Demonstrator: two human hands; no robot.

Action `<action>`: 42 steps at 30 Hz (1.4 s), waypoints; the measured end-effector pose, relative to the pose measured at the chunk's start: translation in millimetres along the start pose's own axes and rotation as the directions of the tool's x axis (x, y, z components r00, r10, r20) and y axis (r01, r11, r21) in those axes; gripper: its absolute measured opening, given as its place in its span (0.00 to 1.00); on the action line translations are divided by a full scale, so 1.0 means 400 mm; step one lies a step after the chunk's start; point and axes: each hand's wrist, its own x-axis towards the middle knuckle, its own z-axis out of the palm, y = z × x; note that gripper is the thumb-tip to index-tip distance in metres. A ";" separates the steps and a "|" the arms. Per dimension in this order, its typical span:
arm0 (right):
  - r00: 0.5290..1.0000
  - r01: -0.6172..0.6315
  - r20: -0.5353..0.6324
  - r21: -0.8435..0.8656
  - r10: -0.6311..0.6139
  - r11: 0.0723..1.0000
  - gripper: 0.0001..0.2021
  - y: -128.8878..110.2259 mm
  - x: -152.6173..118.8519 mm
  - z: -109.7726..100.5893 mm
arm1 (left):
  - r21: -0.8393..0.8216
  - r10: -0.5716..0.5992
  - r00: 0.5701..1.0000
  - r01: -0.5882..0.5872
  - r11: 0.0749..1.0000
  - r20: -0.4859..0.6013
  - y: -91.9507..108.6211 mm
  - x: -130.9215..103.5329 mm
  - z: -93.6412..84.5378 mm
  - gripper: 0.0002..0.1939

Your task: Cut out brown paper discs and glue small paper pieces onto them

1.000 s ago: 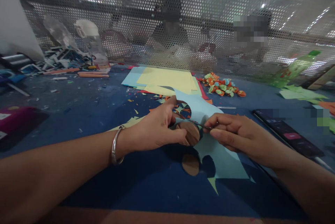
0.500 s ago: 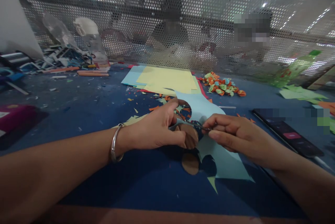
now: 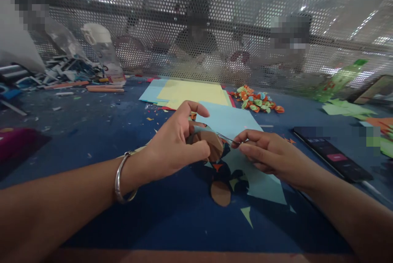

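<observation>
L hand (image 3: pixel 170 146) grips a brown disc (image 3: pixel 213 144), thumb pressed on its near face, other fingers mostly behind it & hard to make out; the index is lifted clear above, curved. A lt-blue paper strip (image 3: pixel 201 129) runs along the disc's top edge, by those fingers. R hand (image 3: pixel 270 152) has a thin metal tool (image 3: pixel 227 138) pinched b/w thumb & index, tip pointing L twd the disc; scissors or tweezers, can't tell, nor whether the tip touches the paper. So the disc is held up over the blue tabletop (image 3: pixel 172 222), approx. mid-view b/w the hands. A lt-blue sheet (image 3: pixel 236 117) w/ cut-outs lies behind & under R hand. A 2nd brown disc (image 3: pixel 220 193) lies flat just below the held one, w/ an orange scrap (image 3: pixel 217 167) b/w them & a pale-green pointed scrap (image 3: pixel 246 215) nearer the viewer. Silver bangle (image 3: pixel 119 179) on L wrist. Farther back: yellow paper (image 3: pixel 193 91) atop a stack, w/ a pile of curled paper pieces (image 3: pixel 258 100) (orange, green, blue) to its R. Phone (image 3: pixel 330 152) lies R of R hand; a white-lidded bottle (image 3: pixel 107 58) is far L, a green-capped bottle (image 3: pixel 340 80) far R, both nr the perforated screen (image 3: pixel 147 13).
</observation>
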 end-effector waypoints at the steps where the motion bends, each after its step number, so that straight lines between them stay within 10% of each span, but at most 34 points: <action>1: 1.000 0.005 0.005 0.027 -0.006 1.000 0.22 0.000 -0.001 0.002 | 0.005 -0.011 1.000 0.011 1.000 0.010 0.002 -0.002 0.002 0.27; 9: 0.995 0.091 0.044 -0.061 -0.088 0.994 0.20 -0.008 -0.016 0.010 | 0.066 -0.122 0.982 0.114 0.991 0.144 -0.010 0.000 0.004 0.45; 31: 0.982 0.187 0.056 -0.238 -0.179 0.953 0.17 -0.027 -0.026 0.022 | 0.157 -0.140 0.962 0.105 0.982 0.235 -0.008 -0.008 0.004 0.47; 42: 0.993 0.104 -0.063 0.055 -0.101 0.993 0.19 -0.015 -0.018 0.031 | 0.056 -0.115 0.972 0.106 0.993 0.206 -0.022 -0.008 0.007 0.45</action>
